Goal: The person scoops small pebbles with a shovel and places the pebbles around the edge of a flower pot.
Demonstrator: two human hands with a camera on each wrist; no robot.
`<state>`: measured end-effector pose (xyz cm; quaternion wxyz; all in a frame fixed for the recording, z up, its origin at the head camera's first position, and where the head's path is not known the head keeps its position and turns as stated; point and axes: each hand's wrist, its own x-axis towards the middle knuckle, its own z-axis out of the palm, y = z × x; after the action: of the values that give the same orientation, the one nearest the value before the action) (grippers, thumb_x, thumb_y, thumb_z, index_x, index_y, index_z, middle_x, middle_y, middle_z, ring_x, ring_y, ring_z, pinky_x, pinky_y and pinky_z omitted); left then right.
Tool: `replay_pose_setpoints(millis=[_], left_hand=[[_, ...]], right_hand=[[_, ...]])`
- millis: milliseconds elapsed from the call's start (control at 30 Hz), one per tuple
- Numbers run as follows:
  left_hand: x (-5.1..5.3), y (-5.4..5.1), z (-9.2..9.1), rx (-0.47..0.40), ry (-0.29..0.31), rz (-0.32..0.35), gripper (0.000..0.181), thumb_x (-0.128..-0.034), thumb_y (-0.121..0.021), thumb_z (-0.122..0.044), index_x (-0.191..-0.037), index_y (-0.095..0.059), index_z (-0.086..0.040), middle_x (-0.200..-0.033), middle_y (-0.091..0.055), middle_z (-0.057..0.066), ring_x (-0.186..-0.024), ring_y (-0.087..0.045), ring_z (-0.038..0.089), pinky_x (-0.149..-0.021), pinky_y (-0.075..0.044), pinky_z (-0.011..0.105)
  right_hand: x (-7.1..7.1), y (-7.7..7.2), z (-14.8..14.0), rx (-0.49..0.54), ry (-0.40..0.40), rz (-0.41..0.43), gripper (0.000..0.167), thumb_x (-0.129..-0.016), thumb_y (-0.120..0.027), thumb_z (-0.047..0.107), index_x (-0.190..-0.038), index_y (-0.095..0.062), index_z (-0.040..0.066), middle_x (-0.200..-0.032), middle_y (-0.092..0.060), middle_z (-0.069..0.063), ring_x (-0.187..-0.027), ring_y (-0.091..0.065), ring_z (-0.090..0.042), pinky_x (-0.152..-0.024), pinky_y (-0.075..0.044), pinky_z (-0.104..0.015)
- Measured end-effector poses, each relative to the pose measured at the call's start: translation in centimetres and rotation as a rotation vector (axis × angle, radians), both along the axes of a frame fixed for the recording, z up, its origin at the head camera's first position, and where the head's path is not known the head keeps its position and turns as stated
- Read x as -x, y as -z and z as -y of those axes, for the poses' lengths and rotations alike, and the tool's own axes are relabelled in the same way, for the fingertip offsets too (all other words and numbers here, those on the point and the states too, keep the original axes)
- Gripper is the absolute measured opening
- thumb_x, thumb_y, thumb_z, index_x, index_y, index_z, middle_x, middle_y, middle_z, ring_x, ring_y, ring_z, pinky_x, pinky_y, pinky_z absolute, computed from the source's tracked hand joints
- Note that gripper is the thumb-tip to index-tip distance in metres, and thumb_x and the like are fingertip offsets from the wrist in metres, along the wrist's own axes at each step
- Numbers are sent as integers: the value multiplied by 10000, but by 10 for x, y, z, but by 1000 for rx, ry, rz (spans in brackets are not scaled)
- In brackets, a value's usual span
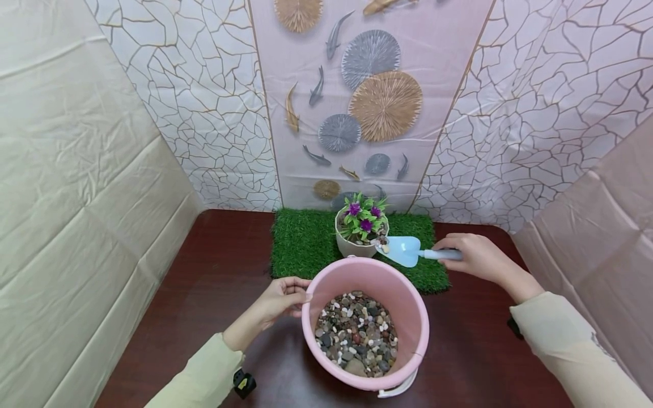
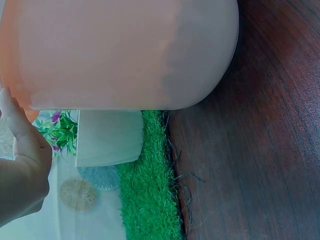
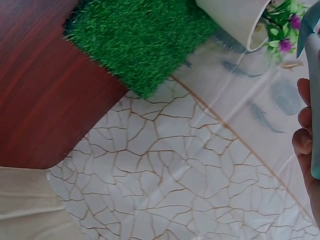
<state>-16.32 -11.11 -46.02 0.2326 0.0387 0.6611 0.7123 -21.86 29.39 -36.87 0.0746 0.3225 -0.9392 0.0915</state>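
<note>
Light-blue trowel (image 1: 406,251) gripped in right hand (image 1: 474,259), tip at flowerpot (image 1: 352,248); left hand (image 1: 279,300) holds pink bucket (image 1: 405,303) between hands.

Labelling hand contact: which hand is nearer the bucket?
Left. The left hand holds the bucket by its rim; the right hand is apart from it, to its right, holding the trowel.

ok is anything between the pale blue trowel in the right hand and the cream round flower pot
Nothing visible: the pale blue trowel in the right hand has its tip at the rim of the cream round flower pot. The round pink bucket stands in front, outside that path.
</note>
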Motion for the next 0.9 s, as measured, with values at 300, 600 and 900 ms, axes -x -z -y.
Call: replay_pose_setpoints(millis=[300, 600, 900], left_hand=[[0, 1, 0, 1, -3, 3, 451, -838, -618, -39, -1239, -496, 126, -779, -623, -43, -664, -627, 53, -554, -557, 151], [0, 0, 0, 2, -3, 7, 448, -840, -616, -34, -1244, -498, 119, -787, -629, -52, -667, -629, 53, -554, -556, 152], [0, 0, 0, 7, -1, 5, 450, -836, -619, -44, -1240, -501, 118, -779, -622, -47, -661, -622, 47, -544, -548, 144]], right_hand=[[15, 10, -10, -7, 45, 34, 157, -772, -731, 100, -925, -710, 76, -852, -682, -30, -599, -447, -49, -516, -371, -229], [32, 22, -13, -2, 111, 92, 163, -791, -708, 102, -943, -699, 42, -824, -682, -43, -614, -503, -86, -526, -423, -274], [49, 26, -8, -19, 169, 125, 150, -807, -689, 96, -937, -694, 22, -777, -669, -56, -569, -477, -113, -501, -391, -265]])
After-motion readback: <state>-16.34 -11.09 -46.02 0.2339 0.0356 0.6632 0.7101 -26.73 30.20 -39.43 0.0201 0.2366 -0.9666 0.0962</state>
